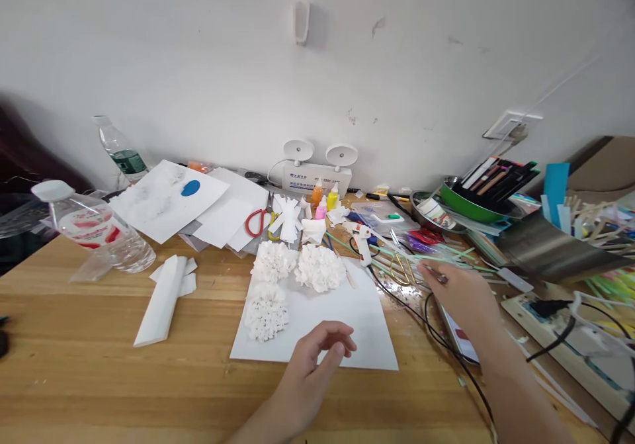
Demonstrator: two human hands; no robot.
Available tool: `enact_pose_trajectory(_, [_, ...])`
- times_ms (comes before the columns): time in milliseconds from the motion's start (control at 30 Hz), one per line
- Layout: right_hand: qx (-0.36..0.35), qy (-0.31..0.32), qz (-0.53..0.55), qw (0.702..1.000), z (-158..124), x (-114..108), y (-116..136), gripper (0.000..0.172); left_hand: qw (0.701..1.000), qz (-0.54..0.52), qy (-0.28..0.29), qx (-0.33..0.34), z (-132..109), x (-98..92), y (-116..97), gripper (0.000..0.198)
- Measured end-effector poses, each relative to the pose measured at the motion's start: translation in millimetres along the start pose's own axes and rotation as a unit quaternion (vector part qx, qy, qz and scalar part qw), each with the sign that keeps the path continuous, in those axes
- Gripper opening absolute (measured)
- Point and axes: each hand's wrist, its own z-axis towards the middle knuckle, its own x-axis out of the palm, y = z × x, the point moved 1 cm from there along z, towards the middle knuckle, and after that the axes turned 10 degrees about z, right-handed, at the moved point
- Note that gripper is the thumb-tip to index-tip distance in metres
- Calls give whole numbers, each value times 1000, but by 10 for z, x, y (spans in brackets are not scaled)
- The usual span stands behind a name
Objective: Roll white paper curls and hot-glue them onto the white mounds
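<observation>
My left hand point(317, 361) hovers over the near edge of a white paper sheet point(342, 321). Its fingers are curved, the thumb stands apart from them, and nothing is held. Three fluffy white paper flowers point(266, 311) lie on the sheet's left and upper part. My right hand point(459, 295) is at the right, fingers pinched around a small dark, shiny thing point(437, 274) that I cannot make out. Just left of it lie gold-handled scissors point(401, 270). A white glue gun point(362, 245) with a black cord rests beside the sheet's upper right corner.
A water bottle point(102, 229) and folded white paper point(163, 302) occupy the left. Behind the flowers are red-handled scissors point(255, 223), small paint bottles point(321, 209) and an emergency light point(317, 178). A phone point(461, 338), power strip point(560, 331) and green pan point(464, 204) of pens stand right.
</observation>
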Motion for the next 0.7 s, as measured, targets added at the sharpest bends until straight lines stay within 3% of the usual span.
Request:
enact_pose_trajectory(200, [-16,-21,6,1000,-8,-76,10,40,1000,30,8,1,28,-19,-9,22])
enact_pose_trajectory(333, [90,-52,173,980,6,-50,115,38,999,36,13,2,38,7,34,23])
enact_pose_trajectory(400, [154,-29,311,937,16,82,220,41,999,39,16,-8,34,24,44,24])
enact_pose_trajectory(467, [208,-15,445,871,33,301,339,42,999,45,22,-20,23,41,28,25])
enact_pose_trajectory(600, [252,-40,471,844,110,786,516,48,997,65,44,-18,-19,53,-45,27])
enact_pose_trajectory(700, [255,-42,483,837,187,994,568,46,996,78,43,-20,-55,28,-43,29])
